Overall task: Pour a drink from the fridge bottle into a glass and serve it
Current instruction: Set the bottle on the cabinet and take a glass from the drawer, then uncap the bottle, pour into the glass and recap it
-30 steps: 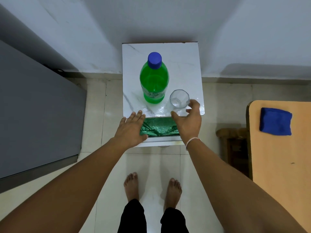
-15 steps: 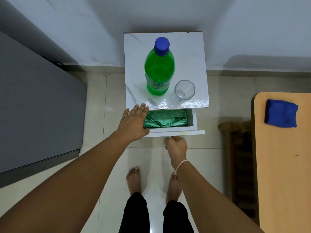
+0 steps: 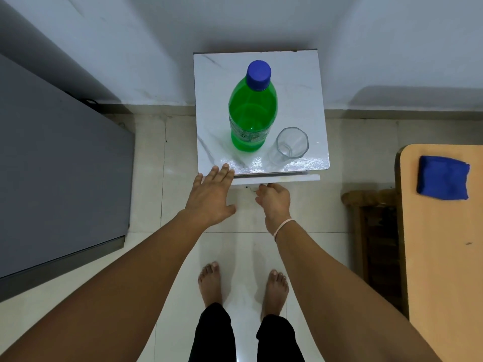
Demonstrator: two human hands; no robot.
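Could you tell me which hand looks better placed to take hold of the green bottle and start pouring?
Probably the left hand: it is open, fingertips on the table edge nearest the green bottle. The right hand is curled at the drawer front.

Both bare arms reach forward toward twelve o'clock.
Left hand flat, fingers straight; right hand fingers curled under.

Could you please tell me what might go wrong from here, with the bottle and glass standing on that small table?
1. The glass stands near the table's front edge, above the drawer; a push from the right hand at the drawer front could jolt it off.
2. The tall bottle could wobble if the left hand, open at the front corner, shakes the table.
3. The cap is on; opening it may fizz over.
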